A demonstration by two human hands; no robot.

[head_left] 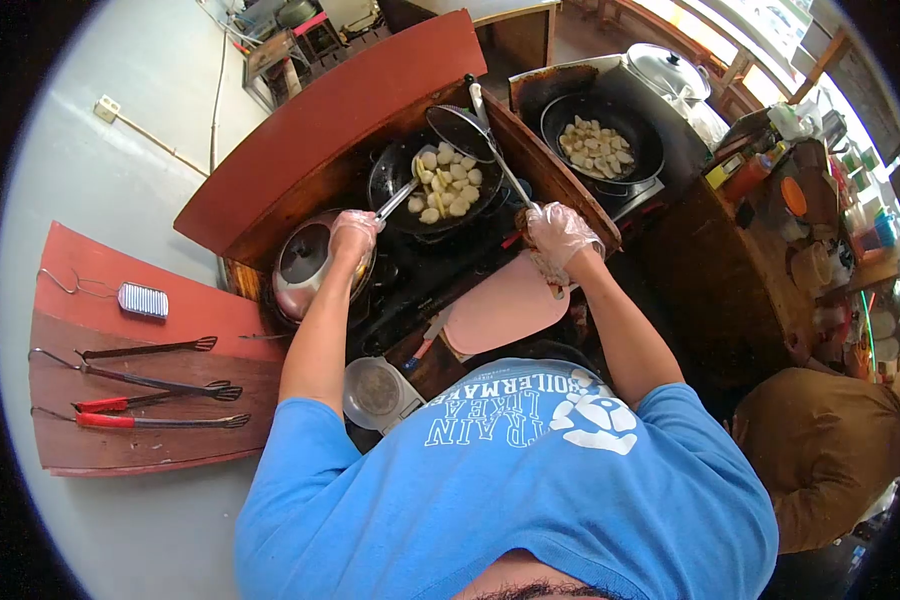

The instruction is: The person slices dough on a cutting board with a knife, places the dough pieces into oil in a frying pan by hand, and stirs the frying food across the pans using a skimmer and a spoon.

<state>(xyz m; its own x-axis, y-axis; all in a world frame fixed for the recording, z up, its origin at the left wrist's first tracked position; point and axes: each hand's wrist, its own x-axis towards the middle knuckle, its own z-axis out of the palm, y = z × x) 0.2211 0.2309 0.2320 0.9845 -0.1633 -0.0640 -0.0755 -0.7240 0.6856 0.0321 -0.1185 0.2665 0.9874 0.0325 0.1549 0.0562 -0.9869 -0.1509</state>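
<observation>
My left hand [354,236], in a clear plastic glove, is closed around the handle of a metal spatula [398,200]. The spatula's head reaches into a dark wok [385,180] and is partly hidden by pale round food pieces [450,185]. In my right hand [564,234], also gloved, is the long handle of a mesh strainer [460,134]. Its round mesh is held above the wok's far right rim. Below my right hand lies a pink cutting board [505,308]. A lidded pot [305,255] stands just left of my left hand.
A second wok [602,140] with pale pieces sits at the back right, near a large metal lid [668,72]. Tongs [160,420] and a grater [144,300] hang on the left board. A knife [428,338] lies beside the cutting board. At right is a person in brown [820,450].
</observation>
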